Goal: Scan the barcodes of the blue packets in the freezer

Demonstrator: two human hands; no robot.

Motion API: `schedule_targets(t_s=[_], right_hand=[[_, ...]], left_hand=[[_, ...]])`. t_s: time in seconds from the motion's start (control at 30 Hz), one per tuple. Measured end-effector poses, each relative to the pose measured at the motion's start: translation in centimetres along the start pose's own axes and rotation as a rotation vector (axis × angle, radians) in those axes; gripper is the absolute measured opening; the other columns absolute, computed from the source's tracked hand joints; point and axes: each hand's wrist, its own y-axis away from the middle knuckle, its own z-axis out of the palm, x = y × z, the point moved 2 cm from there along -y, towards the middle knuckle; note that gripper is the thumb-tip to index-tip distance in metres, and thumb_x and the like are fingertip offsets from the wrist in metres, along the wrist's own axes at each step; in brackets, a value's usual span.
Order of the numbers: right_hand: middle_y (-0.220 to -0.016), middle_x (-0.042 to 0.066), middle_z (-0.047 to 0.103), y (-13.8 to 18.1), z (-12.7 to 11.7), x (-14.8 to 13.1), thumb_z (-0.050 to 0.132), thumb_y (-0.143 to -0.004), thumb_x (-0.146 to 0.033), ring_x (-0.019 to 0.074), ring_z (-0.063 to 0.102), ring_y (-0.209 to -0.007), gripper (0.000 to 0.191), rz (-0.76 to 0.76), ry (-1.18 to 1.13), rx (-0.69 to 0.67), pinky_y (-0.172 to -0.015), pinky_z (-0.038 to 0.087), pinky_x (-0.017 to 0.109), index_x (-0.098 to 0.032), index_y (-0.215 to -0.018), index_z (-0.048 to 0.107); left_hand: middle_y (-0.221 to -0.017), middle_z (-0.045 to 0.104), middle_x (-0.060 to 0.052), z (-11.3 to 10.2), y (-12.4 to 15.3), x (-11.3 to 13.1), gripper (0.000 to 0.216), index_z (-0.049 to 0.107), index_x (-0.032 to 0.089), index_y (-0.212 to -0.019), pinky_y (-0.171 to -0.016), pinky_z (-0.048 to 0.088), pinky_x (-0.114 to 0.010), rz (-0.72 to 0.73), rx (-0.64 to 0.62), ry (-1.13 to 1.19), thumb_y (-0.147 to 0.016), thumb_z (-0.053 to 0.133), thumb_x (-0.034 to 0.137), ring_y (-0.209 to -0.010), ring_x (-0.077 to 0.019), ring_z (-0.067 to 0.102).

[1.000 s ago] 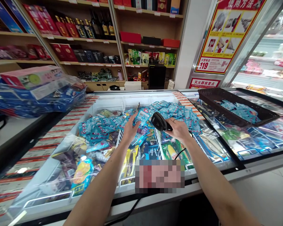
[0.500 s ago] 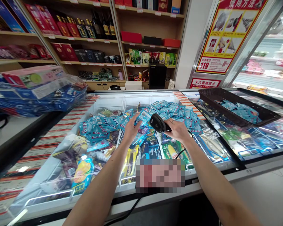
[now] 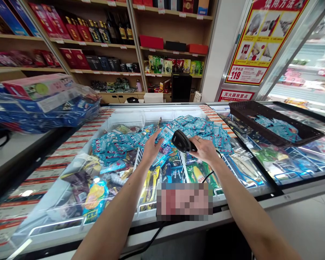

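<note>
My left hand [image 3: 151, 148] holds up a small blue packet [image 3: 165, 134] over the open chest freezer [image 3: 141, 216], pinched at its lower edge. My right hand [image 3: 206, 148] grips a black barcode scanner [image 3: 182, 141] with its head turned toward that packet; its cable [image 3: 206, 177] hangs down to the front. Below both hands lies a heap of the same blue packets [image 3: 119, 144] on wire baskets, with mixed frozen wrappers nearer to me.
A dark tray [image 3: 308, 137] with more blue packets sits on the closed glass lid to the right. Wrapped blue boxes [image 3: 43, 104] are stacked on the counter at left. Shelves of boxed goods [image 3: 97, 36] stand behind; a red poster [image 3: 260, 39] hangs on the right.
Both hands stay almost where they were; the packet and scanner have drifted slightly right and up in view.
</note>
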Motion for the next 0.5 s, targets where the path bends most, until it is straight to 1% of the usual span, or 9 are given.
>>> schedule_targets(t_s=[0.23,0.37,0.5], right_hand=[[-0.101,0.005,0.062,0.02,-0.05,-0.1,0.052,-0.083,-0.041,0.0167,0.06,-0.079,0.035,0.003,-0.024,-0.011,-0.062,0.036,0.026,-0.019,-0.111,0.051],[-0.101,0.005,0.063,0.05,-0.01,-0.06,0.052,-0.083,-0.041,0.0169,0.06,-0.079,0.035,0.003,-0.018,-0.015,-0.062,0.036,0.026,-0.019,-0.111,0.052],[-0.101,0.006,0.063,0.04,0.04,-0.04,0.053,-0.083,-0.041,0.0168,0.06,-0.078,0.035,0.007,-0.019,-0.017,-0.063,0.037,0.026,-0.019,-0.111,0.052]], left_hand=[[-0.13,0.052,-0.005,0.03,0.06,0.14,0.048,0.043,0.024,-0.131,-0.086,0.046,-0.033,0.01,0.014,-0.01,-0.087,0.043,0.042,-0.114,-0.0225,0.052],[-0.13,0.052,-0.005,0.19,0.03,-0.05,0.048,0.042,0.026,-0.133,-0.085,0.047,-0.034,0.015,0.009,-0.019,-0.088,0.042,0.042,-0.11,-0.0217,0.054],[-0.129,0.053,-0.005,0.24,0.02,-0.18,0.047,0.041,0.027,-0.133,-0.088,0.046,-0.036,0.032,0.012,-0.035,-0.088,0.043,0.041,-0.109,-0.0213,0.055]])
